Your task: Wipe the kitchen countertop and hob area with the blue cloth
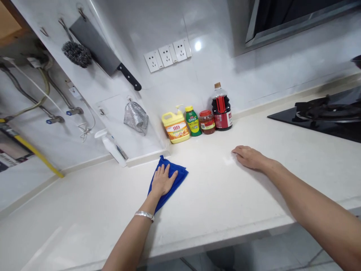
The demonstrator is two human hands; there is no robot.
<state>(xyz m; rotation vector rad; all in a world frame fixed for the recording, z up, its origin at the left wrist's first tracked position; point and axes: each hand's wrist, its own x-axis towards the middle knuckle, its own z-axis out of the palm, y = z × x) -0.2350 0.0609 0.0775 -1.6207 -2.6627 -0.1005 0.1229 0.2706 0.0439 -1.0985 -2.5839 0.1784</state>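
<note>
Two bare hands rest on a pale surface (208,203) in a kitchen. The left hand (163,182), a silver bracelet (144,214) at its wrist, lies palm down with fingers and thumb spread, pressed on a folded blue cloth (175,181). That cloth is left of the middle, just nearer than a low ledge at the foot of the wall. The right hand (249,157) lies well apart, to the right, its fingers close together and loosely bent; its underside is hidden from me, so I cannot tell whether it holds anything.

The step in hand, as I judge it, is pressing and working the cloth against the surface. A move from here calls for a flat palm, even pressure and some care around the containers beyond.

Those containers stand upright in a row on the far side: a yellow pump jug (176,131), a green bottle (193,122) with a yellow cap, a red-lidded jar (207,122) and a large bottle of dark liquid (222,111). To the far right is a black gas stove (332,113) with a hood (299,19) above.

On the left, a cleaver (96,45), a wiry scrubber (76,54) and a silvery cloth (136,116) hang from hooks; a white-handled tool (113,146) leans below. Wall sockets (167,55) sit above the row, and pipes (42,98) run at the far left.
</note>
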